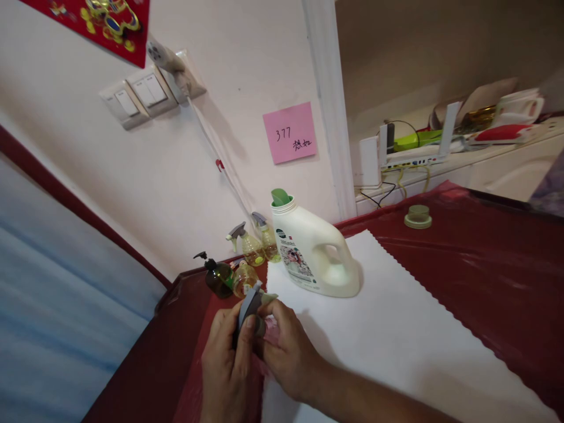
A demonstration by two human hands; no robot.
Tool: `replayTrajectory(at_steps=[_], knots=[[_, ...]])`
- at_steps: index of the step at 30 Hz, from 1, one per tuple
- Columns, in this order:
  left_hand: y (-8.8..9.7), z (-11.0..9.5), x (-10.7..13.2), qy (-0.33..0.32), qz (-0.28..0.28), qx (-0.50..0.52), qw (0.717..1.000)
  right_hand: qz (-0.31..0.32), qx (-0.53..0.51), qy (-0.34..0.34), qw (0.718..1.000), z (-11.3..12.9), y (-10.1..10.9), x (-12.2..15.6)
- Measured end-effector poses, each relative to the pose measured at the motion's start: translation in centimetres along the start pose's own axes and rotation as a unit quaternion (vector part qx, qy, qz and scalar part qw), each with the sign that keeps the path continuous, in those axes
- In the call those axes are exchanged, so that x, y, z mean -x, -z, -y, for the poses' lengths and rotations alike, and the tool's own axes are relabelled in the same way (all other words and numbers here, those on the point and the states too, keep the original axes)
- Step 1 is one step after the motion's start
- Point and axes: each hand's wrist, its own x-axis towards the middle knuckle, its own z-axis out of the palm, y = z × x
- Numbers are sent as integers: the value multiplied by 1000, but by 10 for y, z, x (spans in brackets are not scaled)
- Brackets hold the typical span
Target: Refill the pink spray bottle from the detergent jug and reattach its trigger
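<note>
My left hand [229, 358] is closed around a grey trigger sprayer head [252, 304], its nozzle pointing right. Against the sprayer's lower part, my right hand [288, 346] pinches a pink, cloth-like piece [272, 332], mostly hidden by the fingers. Just beyond the hands stands a small clear bottle [245, 281] with yellowish liquid and no sprayer on it. A large cream detergent jug [315, 252] stands upright on a white sheet [396, 329], a green spout showing in its uncapped neck.
Behind the small bottle are two spray bottles [252, 249] and a dark pump bottle [218, 277]. A pale green cap [418, 217] lies on the red table cover [476, 252]. A white router [414, 155] sits on the right shelf. A blue curtain [66, 294] hangs at left.
</note>
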Motion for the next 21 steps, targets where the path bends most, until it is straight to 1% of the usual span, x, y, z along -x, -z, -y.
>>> replayTrajectory(at_steps=[2,6,8,9,11,14,15,18,19,21], knots=[[0,0,-1,0,-5,-6,1000,0,4,2,1000,0,-1,1],[0,-1,-1,3,-24,-2,1000,36,8,61,997,2,1,-2],[0,-2,-1,2,-25,3,1000,41,7,75,996,1,2,-4],[0,-2,-1,1,-22,3,1000,36,7,74,997,1,2,-5],[0,-2,0,-2,-13,-5,1000,16,9,49,999,0,2,-5],[0,-2,0,-2,-23,-6,1000,-6,12,11,1000,-1,1,-3],[0,-1,0,-2,-25,-5,1000,-1,13,15,1000,-1,1,-3],[1,1,0,-2,-18,-5,1000,33,16,57,998,0,2,-3],[1,1,0,-3,-14,-6,1000,36,15,62,997,-1,2,-3],[1,1,1,-3,-13,-4,1000,24,14,50,998,-1,2,-4]])
